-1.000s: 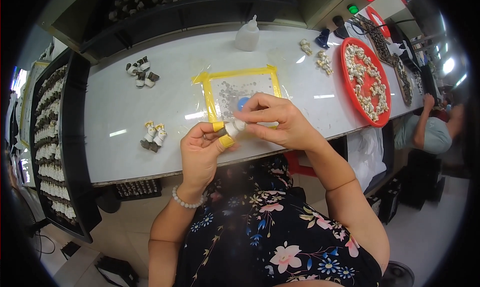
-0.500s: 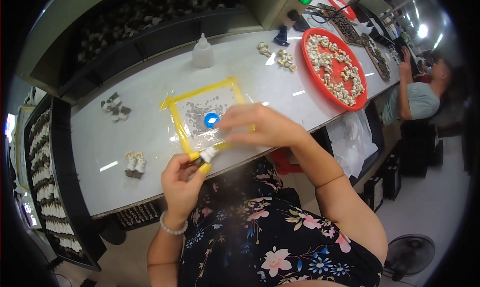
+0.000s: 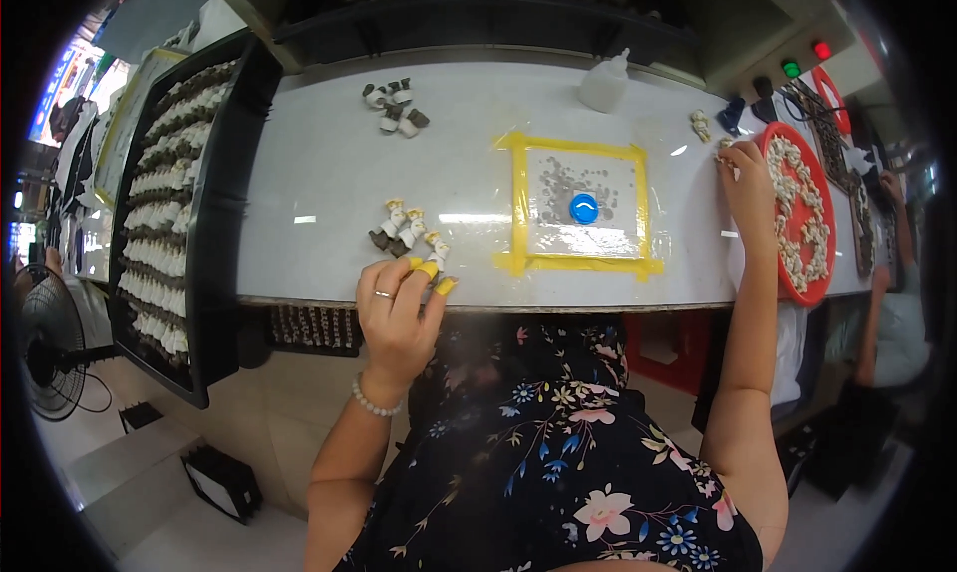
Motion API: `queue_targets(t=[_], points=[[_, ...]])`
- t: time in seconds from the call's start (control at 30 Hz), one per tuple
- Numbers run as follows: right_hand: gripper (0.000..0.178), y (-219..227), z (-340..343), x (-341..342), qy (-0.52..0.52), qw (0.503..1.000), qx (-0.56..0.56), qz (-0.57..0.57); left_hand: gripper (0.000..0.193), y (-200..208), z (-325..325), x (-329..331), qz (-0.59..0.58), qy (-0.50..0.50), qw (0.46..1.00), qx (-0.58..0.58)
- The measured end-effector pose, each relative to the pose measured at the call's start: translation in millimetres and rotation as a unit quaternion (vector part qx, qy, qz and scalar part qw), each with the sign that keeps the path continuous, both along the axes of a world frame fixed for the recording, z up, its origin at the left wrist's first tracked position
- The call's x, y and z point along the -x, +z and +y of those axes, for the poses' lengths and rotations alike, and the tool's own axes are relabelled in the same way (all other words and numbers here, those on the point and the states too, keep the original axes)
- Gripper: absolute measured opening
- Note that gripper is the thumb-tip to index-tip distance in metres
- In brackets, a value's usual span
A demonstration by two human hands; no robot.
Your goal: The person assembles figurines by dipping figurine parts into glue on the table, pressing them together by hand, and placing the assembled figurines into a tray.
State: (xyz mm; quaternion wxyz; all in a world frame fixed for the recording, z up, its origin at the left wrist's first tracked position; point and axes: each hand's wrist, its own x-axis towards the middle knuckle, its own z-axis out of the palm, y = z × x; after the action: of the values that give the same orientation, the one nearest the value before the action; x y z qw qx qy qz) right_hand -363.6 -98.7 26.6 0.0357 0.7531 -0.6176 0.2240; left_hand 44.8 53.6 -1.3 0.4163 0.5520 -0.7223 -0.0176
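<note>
My left hand [image 3: 399, 308], with yellow covers on its fingertips, holds a small figurine [image 3: 436, 253] at the table's near side. That figurine has a white body and a cream-and-yellow top. Two similar figurines [image 3: 403, 220] with dark bases lie right beside it. Far to the right, the closed fingertips of my right hand [image 3: 748, 188] are on a small cream figure piece [image 3: 725, 145], mostly covered by the fingers. Between the hands, a blue round cap [image 3: 584, 208] sits on a clear, spotted sheet edged with yellow tape [image 3: 518, 198].
A red round tray [image 3: 770, 153] of cream pieces stands beside my right forearm. Another cream piece [image 3: 701, 125] lies behind. White-and-dark pieces [image 3: 399, 103] lie at the back, near a white squeeze bottle [image 3: 603, 83]. A black rack [image 3: 261, 93] of figures stands left.
The view has turned left. My left hand has moved from beside the taped sheet to the standing figurines. My right hand has gone from over the sheet to the cream pieces by the red tray.
</note>
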Motion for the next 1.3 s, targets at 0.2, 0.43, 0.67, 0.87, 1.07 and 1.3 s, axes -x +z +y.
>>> queue_targets(t=[0.2, 0.43, 0.67, 0.87, 1.07, 1.3], points=[[0.013, 0.3, 11.3, -22.5, -0.021, 0.998, -0.016, -0.060, 0.025, -0.8, -4.4, -14.1, -0.059, 0.079, 0.995, 0.019], [0.012, 0.7, 25.7, -26.8, -0.003, 0.996, -0.022, -0.086, 0.034, -1.5, -18.3, -16.0, 0.018, 0.079, 0.996, -0.045], [0.012, -2.2, 31.1, -35.1, 0.002, 0.993, -0.002, -0.118, 0.024, 8.3, -19.3, -15.6, -0.046, 0.039, 0.997, -0.047], [0.013, -1.4, 34.4, -49.0, 0.035, 0.990, 0.071, -0.120, 0.028, 6.5, -33.8, -13.4, -0.058, 0.043, 0.997, -0.034], [0.013, -3.1, 56.6, -75.9, 0.102, 0.972, -0.056, -0.204, 0.040, -2.4, -38.6, -10.1, -0.059, 0.072, 0.994, -0.056], [0.014, -3.8, 63.8, -80.9, 0.087, 0.979, -0.055, -0.175, 0.034, 40.6, -72.1, -41.5, 0.002, 0.076, 0.997, -0.025]])
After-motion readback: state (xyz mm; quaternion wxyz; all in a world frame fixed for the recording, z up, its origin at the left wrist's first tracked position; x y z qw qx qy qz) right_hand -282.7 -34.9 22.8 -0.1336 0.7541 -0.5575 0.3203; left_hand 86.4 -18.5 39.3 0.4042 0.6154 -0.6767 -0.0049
